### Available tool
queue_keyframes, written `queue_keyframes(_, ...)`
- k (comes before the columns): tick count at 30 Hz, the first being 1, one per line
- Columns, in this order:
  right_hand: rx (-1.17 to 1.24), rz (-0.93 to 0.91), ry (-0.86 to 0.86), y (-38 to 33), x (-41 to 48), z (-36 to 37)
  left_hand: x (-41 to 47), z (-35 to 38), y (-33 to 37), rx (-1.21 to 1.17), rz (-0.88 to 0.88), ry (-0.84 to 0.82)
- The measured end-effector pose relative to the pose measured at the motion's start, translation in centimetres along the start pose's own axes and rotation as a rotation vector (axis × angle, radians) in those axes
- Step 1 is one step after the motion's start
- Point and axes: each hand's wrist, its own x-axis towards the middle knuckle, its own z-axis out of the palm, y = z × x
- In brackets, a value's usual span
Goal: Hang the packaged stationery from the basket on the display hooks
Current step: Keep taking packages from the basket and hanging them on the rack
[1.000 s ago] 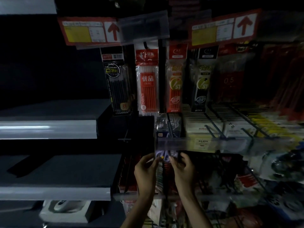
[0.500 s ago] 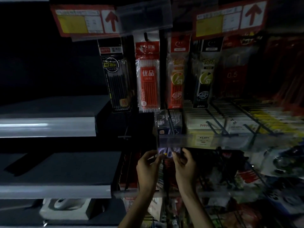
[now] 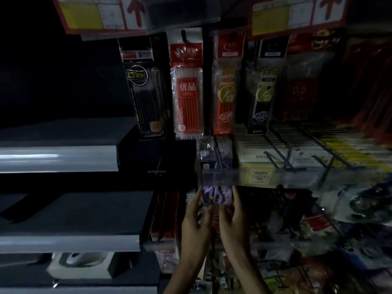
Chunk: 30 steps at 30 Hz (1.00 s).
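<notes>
Low in the middle of the frame, both hands are raised side by side to a small purple packet (image 3: 214, 195) and hold it between them. The left hand (image 3: 195, 225) pinches the packet's left edge, its fingers reaching up along that side and its thumb on the front. The right hand (image 3: 233, 223) grips the right edge in the same way, so neither hand is spread wide. The light is dim and the picture blurred, so the exact lie of each fingertip cannot be told. The packet's top edge sits just under a clear price rail (image 3: 275, 177) that runs from the centre toward the right edge of the frame. Behind that rail, dark wire display hooks (image 3: 277, 153) slant toward the camera, carrying rows of pale and yellow boxed goods. Small pale-printed packets (image 3: 212, 153) sit directly above the held packet, on the far side of the rail. Higher up, four long packs hang side by side: a black refill pack (image 3: 146, 92), a red refill pack (image 3: 187, 92), an orange refill pack (image 3: 226, 92) and a second black pack (image 3: 263, 92). Two red signs (image 3: 101, 13) with upward arrows cross the top of the frame. Grey shelves (image 3: 59, 158) fill the left side, with a white boxed item (image 3: 78, 264) under the lowest one at lower left.
</notes>
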Motion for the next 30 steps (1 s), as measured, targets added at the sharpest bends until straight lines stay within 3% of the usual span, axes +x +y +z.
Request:
queue_keyframes(5, 0.022, 0.046, 0.044, 0.1, 0.4, -0.3, -0.1, -0.1, 0.0, -0.006, 0.009, 0.053)
queue_keyframes(19, -0.022, 0.05, -0.029, -0.5, 0.2, -1.6, -0.7, 0.3, 0.7, 0.01, -0.02, 0.025)
queue_keyframes(23, -0.089, -0.022, 0.026, -1.3, -0.8, -2.5, -1.1, -0.2, 0.7, 0.074, 0.018, 0.027)
queue_keyframes(30, -0.23, -0.151, -0.052, -2.5, -4.3, -4.8, -2.9, -3.4, -0.1, 0.288, 0.083, 0.013)
